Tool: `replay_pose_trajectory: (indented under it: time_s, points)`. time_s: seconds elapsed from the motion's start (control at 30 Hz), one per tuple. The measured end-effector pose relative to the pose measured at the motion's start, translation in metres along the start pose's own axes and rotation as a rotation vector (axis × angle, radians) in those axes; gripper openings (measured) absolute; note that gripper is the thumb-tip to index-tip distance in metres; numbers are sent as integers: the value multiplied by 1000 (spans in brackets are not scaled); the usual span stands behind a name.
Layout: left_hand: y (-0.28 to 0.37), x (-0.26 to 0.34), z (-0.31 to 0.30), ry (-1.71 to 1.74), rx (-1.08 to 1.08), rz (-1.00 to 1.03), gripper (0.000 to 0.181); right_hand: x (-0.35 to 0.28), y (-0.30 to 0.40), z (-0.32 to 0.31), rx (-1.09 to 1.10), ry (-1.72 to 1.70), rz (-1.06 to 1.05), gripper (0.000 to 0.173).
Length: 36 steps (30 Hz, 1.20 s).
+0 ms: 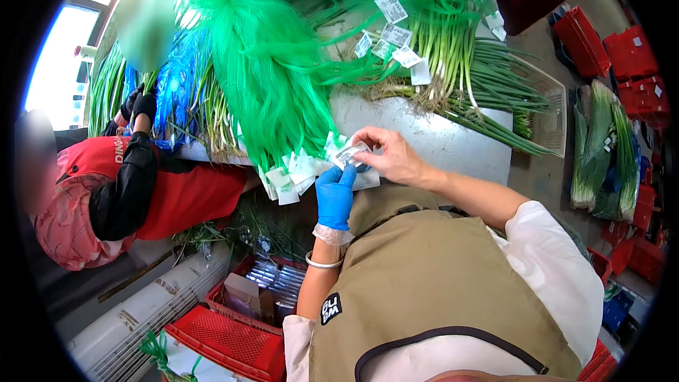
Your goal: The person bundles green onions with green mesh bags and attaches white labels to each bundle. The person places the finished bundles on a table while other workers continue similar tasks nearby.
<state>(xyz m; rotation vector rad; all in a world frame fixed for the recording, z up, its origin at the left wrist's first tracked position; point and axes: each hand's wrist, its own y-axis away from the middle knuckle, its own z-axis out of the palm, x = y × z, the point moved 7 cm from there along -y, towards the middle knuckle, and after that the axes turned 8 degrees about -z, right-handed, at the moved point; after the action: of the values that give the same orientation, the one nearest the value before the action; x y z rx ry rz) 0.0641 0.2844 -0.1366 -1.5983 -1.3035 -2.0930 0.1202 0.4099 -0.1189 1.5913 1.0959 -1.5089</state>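
My left hand (335,196), in a blue glove, pinches a small printed label (350,155) at the table's near edge. From the other side my bare right hand (390,156) grips the same label between thumb and fingers. Just left of it hangs a fan of white tags (297,172) fixed to the ends of green mesh net bags (265,63), which are heaped over the table. Spring onions (440,53) with roots lie beyond my right hand, more tagged netting on them. The bare metal tabletop (424,127) shows beside my right hand.
At the left, a co-worker in a red apron (185,191) handles spring onions beside blue netting (183,74). Below my left arm stand a red crate (228,339) and a basket with a cardboard box (249,294). Leeks (599,143) and red crates (631,53) are at the right.
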Motion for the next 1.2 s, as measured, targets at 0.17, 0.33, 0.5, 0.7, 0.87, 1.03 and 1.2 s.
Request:
replay_pose_trajectory:
  time_s: [0.17,0.33,0.5,0.7,0.87,1.03,1.2]
  points:
    - [2,1,7,8,-139,-45,22,-34,-9,-5,-187,-79,74,68]
    - [27,30,9,80,-385,34,25,-60,-47,-123,-12,114,-42,50]
    - [49,72,-9,285,-409,146,35,-16,-49,-265,560,1291,-265,59]
    - [22,45,-67,543,-34,272,24,-46,-1,43,-314,14,-214,35]
    - [31,55,-70,264,96,183,24,-15,8,62,-181,-331,76,20]
    - [41,53,-37,-297,108,220,24,-40,24,44,-73,-107,-262,30]
    - [37,25,-38,-252,-49,313,32,-21,37,47,-33,57,-404,26]
